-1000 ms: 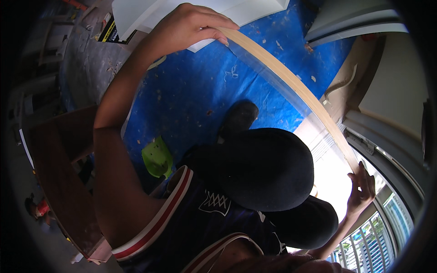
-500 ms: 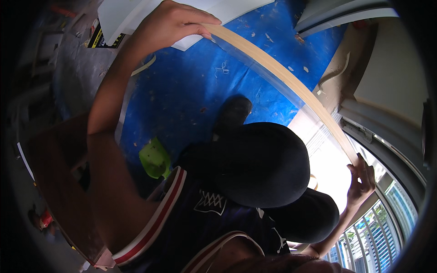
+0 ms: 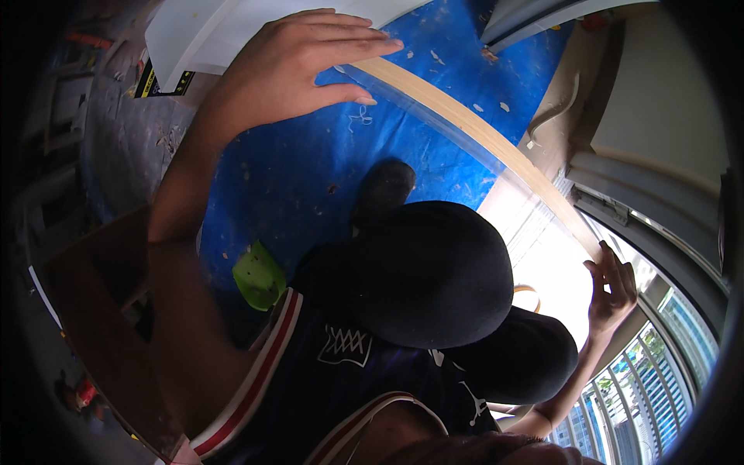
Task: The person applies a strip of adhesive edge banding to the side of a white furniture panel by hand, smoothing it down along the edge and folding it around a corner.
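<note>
A long, light wood-grain strip (image 3: 465, 120) stretches from the upper middle down to the right, with a see-through band along its near side. At its upper end, my left hand (image 3: 310, 70) has its fingers stretched out and its thumb spread away; the fingers overlap the end of the strip without pinching it. My right hand (image 3: 612, 291) has its fingers closed around the strip's lower end, beside the bright opening. Between my arms are my knees in dark clothing, above the blue floor sheet (image 3: 267, 182).
A green dustpan (image 3: 261, 277) lies left of my knees. White panels (image 3: 194, 39) and a black-and-yellow box (image 3: 167, 81) stand at the upper left. A door frame (image 3: 651, 225) and a railing (image 3: 620, 395) are at right. Small scraps dot the sheet.
My left hand has loosened its pinch on the strip's upper end, with fingers now extended and thumb apart. My right hand keeps its grip. The whole view has shifted slightly.
</note>
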Available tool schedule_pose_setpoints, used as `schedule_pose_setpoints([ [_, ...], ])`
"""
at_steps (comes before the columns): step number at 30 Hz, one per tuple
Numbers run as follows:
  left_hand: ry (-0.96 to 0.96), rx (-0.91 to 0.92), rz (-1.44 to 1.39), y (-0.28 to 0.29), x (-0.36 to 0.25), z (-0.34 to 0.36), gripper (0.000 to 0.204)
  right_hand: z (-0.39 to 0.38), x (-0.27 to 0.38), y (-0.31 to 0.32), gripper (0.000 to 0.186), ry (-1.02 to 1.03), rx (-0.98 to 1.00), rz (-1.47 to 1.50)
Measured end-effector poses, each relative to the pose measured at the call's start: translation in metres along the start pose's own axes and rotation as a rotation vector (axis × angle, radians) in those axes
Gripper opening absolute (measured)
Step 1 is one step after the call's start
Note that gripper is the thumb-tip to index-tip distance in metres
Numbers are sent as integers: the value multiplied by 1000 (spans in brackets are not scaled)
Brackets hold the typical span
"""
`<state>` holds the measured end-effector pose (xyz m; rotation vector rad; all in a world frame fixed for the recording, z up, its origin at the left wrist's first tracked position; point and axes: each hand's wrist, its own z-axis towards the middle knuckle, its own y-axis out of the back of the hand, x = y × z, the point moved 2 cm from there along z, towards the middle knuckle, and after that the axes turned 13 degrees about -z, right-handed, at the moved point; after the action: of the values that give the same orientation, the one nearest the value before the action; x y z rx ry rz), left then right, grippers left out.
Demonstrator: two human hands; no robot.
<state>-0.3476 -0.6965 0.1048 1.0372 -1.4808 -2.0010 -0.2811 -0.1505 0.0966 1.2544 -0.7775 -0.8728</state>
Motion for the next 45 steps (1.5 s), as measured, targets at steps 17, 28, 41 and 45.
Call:
schedule_pose_setpoints([
  [17, -152, -116, -137, -31, -41, 31, 35, -2, 6, 3, 45, -31, 25, -16],
  [28, -285, -317, -500, -81, -86, 69, 28, -1, 13, 6, 46, -91, 5, -37],
  [41, -245, -263, -477, -78, -97, 75, 35, 6, 20, 8, 43, -49, -83, -123],
  [45, -310, -262, -510, -89, -117, 91, 37, 5, 22, 9, 45, -78, -75, -131],
])
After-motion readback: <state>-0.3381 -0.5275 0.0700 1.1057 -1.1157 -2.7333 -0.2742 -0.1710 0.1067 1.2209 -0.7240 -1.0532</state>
